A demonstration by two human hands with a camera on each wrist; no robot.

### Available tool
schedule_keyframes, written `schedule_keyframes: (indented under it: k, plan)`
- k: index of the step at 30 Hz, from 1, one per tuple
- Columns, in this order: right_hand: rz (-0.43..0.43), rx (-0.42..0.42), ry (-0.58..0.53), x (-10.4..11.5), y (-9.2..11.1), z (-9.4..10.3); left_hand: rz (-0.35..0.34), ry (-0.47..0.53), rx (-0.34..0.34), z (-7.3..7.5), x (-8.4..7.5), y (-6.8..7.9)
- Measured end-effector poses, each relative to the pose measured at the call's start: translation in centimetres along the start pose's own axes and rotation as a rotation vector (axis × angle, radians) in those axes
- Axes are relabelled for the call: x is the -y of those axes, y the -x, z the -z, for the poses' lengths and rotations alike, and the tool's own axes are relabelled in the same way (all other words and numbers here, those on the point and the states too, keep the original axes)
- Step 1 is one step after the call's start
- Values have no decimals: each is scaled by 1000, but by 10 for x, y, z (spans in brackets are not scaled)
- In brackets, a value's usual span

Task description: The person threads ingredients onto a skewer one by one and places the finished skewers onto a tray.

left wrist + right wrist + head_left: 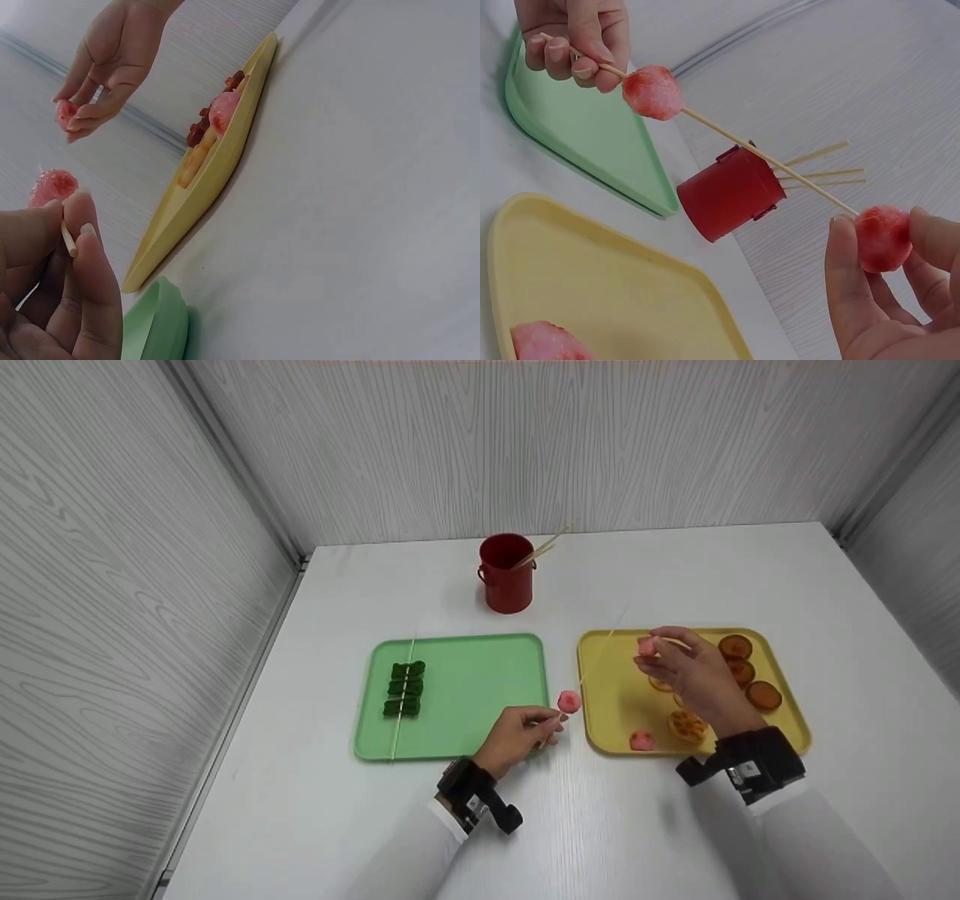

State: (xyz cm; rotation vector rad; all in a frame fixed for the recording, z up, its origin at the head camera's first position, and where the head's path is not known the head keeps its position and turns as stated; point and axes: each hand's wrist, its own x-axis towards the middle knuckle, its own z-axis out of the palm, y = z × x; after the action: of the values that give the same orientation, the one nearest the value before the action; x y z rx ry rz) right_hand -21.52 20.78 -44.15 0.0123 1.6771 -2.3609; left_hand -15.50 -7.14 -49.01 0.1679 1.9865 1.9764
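My left hand [523,737] pinches a thin wooden skewer [739,142] near its lower end. One pink ball [653,92] is threaded on that skewer, just beyond the left fingers. Between thumb and fingers, my right hand [694,675] holds a second pink ball [883,238] above the yellow tray [600,735]. In the right wrist view the skewer's far tip comes right to the edge of this second ball. Another pink piece [642,740] lies at the tray's near edge. The left wrist view shows the skewer's blunt end poking out between the left fingertips.
Left on the table is a green tray [480,697], bearing a skewer with several dark green pieces [405,688]. A red bucket [508,585] with a few skewers stands behind. Brown round slices [763,695] and a holed yellow slice [688,726] lie in the yellow tray.
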Motion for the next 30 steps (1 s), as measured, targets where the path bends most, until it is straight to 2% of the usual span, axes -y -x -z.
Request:
schedule_keyframes:
  k: [6, 10, 13, 17, 23, 30]
  plan:
    - [-31, -17, -7, 3, 1, 0, -3, -15, 2, -1, -1, 0]
    - [-44, -11, -60, 6, 1, -1, -1, -20, 1, -2, -1, 0]
    - [-47, -22, -132, 7, 1, 0, 0, -17, 3, 0, 10, -6]
    - [-16, -46, -214, 7, 1, 2, -24, -24, 20, 3, 26, -14]
    - [51, -31, -271, 6, 1, 5, -23, -47, 40, 4, 26, -13]
    - [76, -85, -324, 8, 1, 5, -14, -61, 47, 3, 26, -13]
